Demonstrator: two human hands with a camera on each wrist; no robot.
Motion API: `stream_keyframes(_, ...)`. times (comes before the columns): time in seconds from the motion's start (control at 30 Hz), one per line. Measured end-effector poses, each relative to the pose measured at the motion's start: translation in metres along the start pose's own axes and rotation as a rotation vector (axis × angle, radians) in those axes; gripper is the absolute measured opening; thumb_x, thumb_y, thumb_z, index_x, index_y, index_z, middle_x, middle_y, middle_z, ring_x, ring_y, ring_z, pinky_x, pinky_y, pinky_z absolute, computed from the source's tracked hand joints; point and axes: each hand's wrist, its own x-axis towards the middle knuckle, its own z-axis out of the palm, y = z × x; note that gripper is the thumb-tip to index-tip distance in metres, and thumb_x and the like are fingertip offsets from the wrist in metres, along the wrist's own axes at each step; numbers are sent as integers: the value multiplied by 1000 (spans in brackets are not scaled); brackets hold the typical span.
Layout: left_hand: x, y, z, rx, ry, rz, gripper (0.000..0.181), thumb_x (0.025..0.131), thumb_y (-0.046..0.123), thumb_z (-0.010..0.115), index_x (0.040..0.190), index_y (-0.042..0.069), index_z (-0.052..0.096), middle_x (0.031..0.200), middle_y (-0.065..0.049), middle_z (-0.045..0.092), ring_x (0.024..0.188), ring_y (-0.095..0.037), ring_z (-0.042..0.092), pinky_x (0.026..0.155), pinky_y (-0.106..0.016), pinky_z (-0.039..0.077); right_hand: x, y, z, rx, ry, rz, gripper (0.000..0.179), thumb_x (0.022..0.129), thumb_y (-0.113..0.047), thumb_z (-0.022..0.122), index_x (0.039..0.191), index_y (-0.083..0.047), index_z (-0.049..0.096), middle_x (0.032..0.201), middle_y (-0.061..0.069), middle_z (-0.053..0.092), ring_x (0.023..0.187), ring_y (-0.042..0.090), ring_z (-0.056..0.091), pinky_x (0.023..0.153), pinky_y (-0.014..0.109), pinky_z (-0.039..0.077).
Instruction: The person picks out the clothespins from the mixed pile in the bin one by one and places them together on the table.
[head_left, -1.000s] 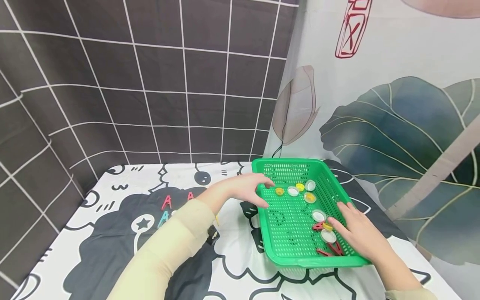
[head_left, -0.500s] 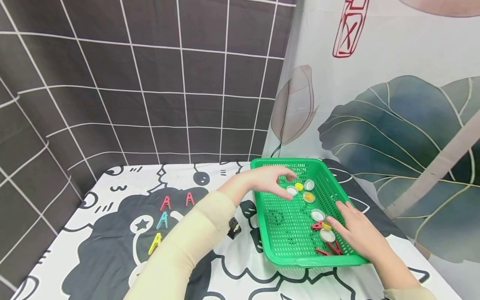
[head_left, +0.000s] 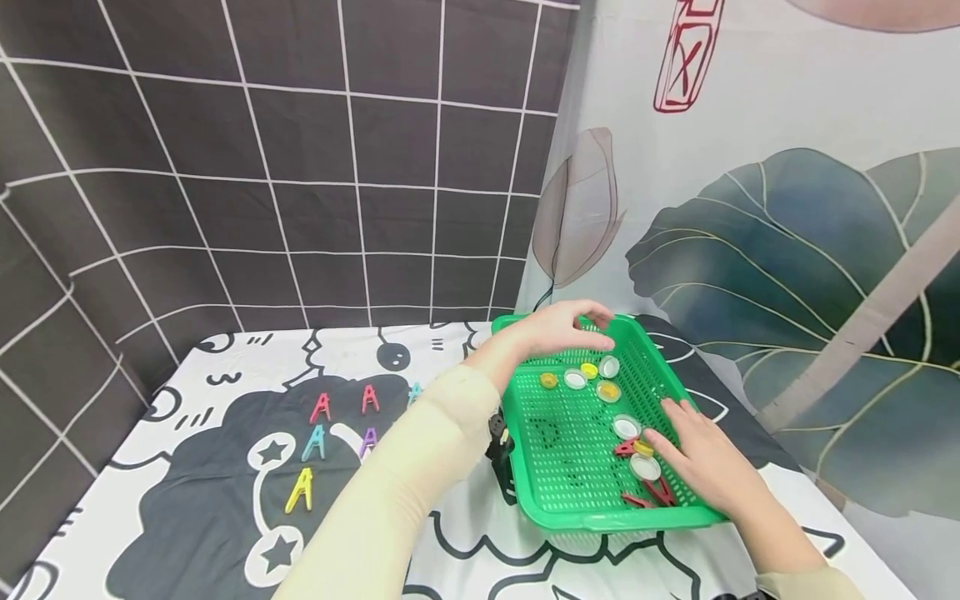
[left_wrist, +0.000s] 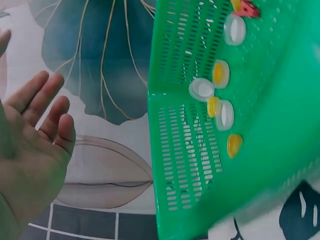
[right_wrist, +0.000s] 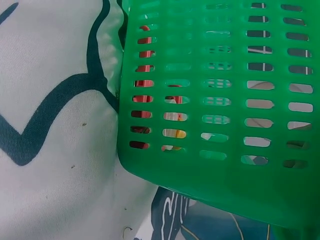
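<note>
My left hand [head_left: 566, 327] hovers over the far side of a green plastic basket [head_left: 615, 523], fingers loosely bent and holding nothing. In the left wrist view the same hand [left_wrist: 37, 140] shows a bare palm beside the basket's wall [left_wrist: 155, 150]. My right hand [head_left: 708, 467] rests over the basket's right rim, thumb inside near a yellow cap [head_left: 642, 447]. White bottle caps [head_left: 575, 379] and yellow caps [head_left: 548, 380] lie scattered in the basket. Red clothespins [head_left: 660, 492] lie in its near right corner. The right wrist view shows the slotted basket wall [right_wrist: 225, 185]; the hand is hidden there.
On the patterned cloth at left lie several clothespins: red ones [head_left: 320, 407], a blue one [head_left: 314, 443], a purple one [head_left: 367, 442] and a yellow one [head_left: 300, 490]. My left sleeve [head_left: 405, 467] covers part of that cloth. A dark grid curtain [head_left: 300, 208] hangs behind.
My left hand has moved right and farther back, from the basket's left rim to over its far part. More of the clothespins on the cloth show now. My right hand stays on the rim.
</note>
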Motion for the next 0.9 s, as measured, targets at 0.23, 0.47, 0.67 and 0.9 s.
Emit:
stream_keyframes(0.23, 11, 9, 7, -126, 98, -17, 45, 91, 40, 57, 131, 20, 53, 118, 9, 56, 109, -10, 49, 90, -26, 42, 0, -1, 0, -5, 4, 0, 68, 98, -41, 44, 136, 14, 34, 137, 35, 35, 130, 51, 24, 100, 64, 21)
stream_keyframes(0.47, 22, 4, 25, -118, 112, -58, 46, 90, 42, 58, 130, 18, 54, 116, 8, 56, 107, -8, 50, 89, -28, 43, -1, -1, 1, 0, -8, 12, 69, 98, -42, 44, 137, 14, 33, 138, 35, 34, 131, 51, 23, 101, 64, 20)
stream_keyframes(0.67, 26, -5, 39, -54, 98, -93, 48, 88, 43, 62, 129, 19, 54, 116, 7, 57, 110, -10, 52, 91, -29, 43, -1, -2, 0, 7, -2, 7, 68, 98, -42, 43, 137, 13, 33, 138, 34, 35, 131, 50, 23, 100, 65, 21)
stream_keyframes(0.9, 34, -14, 59, 68, 3, -67, 57, 84, 40, 68, 132, 15, 52, 124, 1, 56, 109, -9, 52, 88, -24, 43, -1, -2, -1, -2, 16, -2, 66, 98, -40, 44, 137, 13, 34, 138, 33, 36, 131, 49, 25, 101, 63, 21)
